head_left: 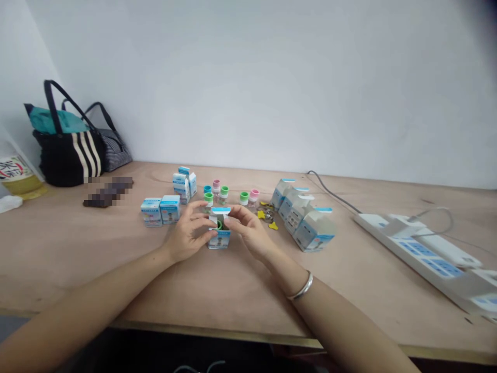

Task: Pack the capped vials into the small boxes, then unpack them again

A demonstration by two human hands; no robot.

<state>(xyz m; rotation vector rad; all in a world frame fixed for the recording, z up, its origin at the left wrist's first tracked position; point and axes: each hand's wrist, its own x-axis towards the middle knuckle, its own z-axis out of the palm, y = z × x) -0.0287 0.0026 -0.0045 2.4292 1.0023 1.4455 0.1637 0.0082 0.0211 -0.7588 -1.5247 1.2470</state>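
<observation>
Fig.: small box [219, 237] stands on table [233, 300], long axis vertical, top flap open, centred btw. both hands. We see a green-capped bottle [219, 225] in its mouth. Left hand [189, 234] pinches its left side and right hand [248, 231] its top edge, fingers curled, both equally near. Spare bottles [224, 191] behind; more boxes [160, 210] either side.

Both hands [189, 234] [248, 232] grip small open box [219, 235], green-capped vial [219, 225] inside.

Blue-and-white small boxes [160, 210], green and pink caps [249, 195], black striped bag [70, 150].
</observation>
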